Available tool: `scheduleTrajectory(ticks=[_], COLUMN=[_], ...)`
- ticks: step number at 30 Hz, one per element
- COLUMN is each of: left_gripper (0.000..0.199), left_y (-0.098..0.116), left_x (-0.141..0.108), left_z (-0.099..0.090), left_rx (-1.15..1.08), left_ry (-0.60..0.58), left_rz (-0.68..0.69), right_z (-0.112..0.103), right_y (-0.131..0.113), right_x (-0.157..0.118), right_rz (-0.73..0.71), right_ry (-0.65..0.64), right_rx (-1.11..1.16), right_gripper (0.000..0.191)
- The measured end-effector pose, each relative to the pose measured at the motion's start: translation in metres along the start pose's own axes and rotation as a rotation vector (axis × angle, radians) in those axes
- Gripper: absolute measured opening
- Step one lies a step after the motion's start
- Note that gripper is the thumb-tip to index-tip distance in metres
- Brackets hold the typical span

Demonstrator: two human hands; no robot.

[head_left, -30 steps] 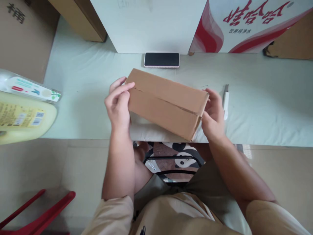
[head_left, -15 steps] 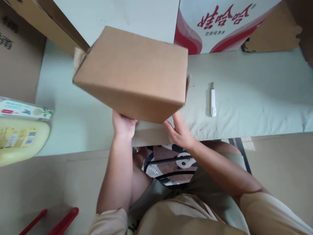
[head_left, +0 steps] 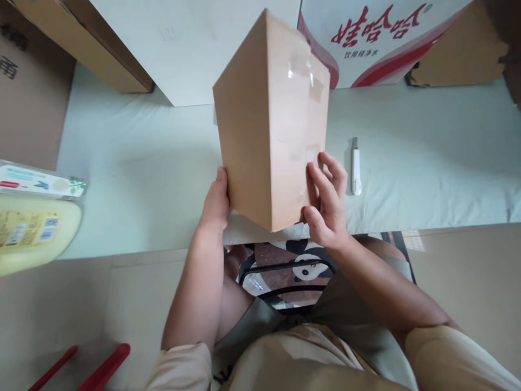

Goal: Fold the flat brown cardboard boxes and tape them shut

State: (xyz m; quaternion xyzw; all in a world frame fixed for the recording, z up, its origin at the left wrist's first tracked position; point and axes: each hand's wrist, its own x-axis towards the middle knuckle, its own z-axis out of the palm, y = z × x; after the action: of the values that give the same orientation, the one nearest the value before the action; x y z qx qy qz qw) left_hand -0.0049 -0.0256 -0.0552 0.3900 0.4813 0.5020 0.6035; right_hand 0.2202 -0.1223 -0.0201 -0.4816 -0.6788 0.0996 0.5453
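Observation:
A brown cardboard box (head_left: pixel 248 130) is held up tilted above the cloth-covered table, one corner edge turned toward me. Clear tape shines on its right face. My left hand (head_left: pixel 217 202) grips the lower left side, thumb up along the cardboard and the other fingers hidden behind. On the right, my right hand (head_left: pixel 330 201) curls its fingers and thumb about the lower edge of the taped face, by a flap. A white utility knife (head_left: pixel 355 168) lies on the cloth to the right of that hand, its blade end pointing away from me.
Behind the box stand a white carton (head_left: pixel 191 49) and a red-and-white water carton (head_left: pixel 391 43). Cardboard boxes (head_left: pixel 32 92) fill the far left. A yellow bottle (head_left: pixel 36 233) and a clear-wrapped package (head_left: pixel 44 182) sit at the left edge. Red legs (head_left: pixel 108 366) show at lower left.
The cardboard box has turned and tipped up, bringing its taped face into view. My right hand has shifted right and up along that face; my left hand has moved slightly up its side.

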Motion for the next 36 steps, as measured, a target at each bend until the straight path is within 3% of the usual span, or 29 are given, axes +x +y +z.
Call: scheduleTrajectory(ticks=[3, 5, 12, 14, 16, 18, 20, 22, 24, 32, 36], left_gripper=[0.056, 0.052, 0.045, 0.04, 0.037, 0.044, 0.054, 0.059, 0.06, 0.052, 0.053], left_y=[0.009, 0.016, 0.023, 0.022, 0.022, 0.022, 0.024, 0.026, 0.025, 0.014, 0.013], left_x=[-0.007, -0.012, -0.016, -0.014, -0.012, -0.011, -0.01, -0.01, -0.01, -0.006, -0.006], left_z=[0.012, 0.018, 0.02, 0.018, 0.016, 0.014, 0.013, 0.014, 0.015, 0.021, 0.022], left_rx=[0.107, 0.154, 0.434, 0.597, 0.732, 0.73, 0.63, 0.596, 0.642, 0.575, 0.582], left_ry=[0.158, 0.157, -0.191, -0.19, -0.105, 0.011, 0.057, -0.01, -0.1, -0.155, -0.112], left_rz=[-0.251, -0.311, -0.285, -0.204, -0.05, 0.218, 0.571, 0.89, 1.058, 1.153, 1.133], right_z=[-0.002, -0.003, -0.01, -0.011, -0.012, -0.012, -0.011, -0.009, -0.007, 0.003, 0.006], right_y=[0.003, 0.005, 0.004, 0.004, 0.005, 0.006, 0.005, 0.005, 0.004, 0.003, 0.002], right_x=[0.001, 0.0, 0.003, 0.005, 0.007, 0.009, 0.01, 0.011, 0.011, 0.008, 0.007], right_rz=[-0.018, -0.001, 0.062, 0.057, 0.041, 0.02, -0.001, -0.021, -0.027, 0.055, 0.053], right_ry=[-0.045, -0.054, -0.05, -0.07, -0.101, -0.125, -0.145, -0.178, -0.202, -0.17, -0.144], right_rx=[0.01, 0.019, 0.056, 0.057, 0.034, 0.03, 0.054, 0.078, 0.095, 0.165, 0.234], right_gripper=[0.061, 0.058, 0.049, 0.048, 0.048, 0.048, 0.047, 0.047, 0.046, 0.043, 0.038])
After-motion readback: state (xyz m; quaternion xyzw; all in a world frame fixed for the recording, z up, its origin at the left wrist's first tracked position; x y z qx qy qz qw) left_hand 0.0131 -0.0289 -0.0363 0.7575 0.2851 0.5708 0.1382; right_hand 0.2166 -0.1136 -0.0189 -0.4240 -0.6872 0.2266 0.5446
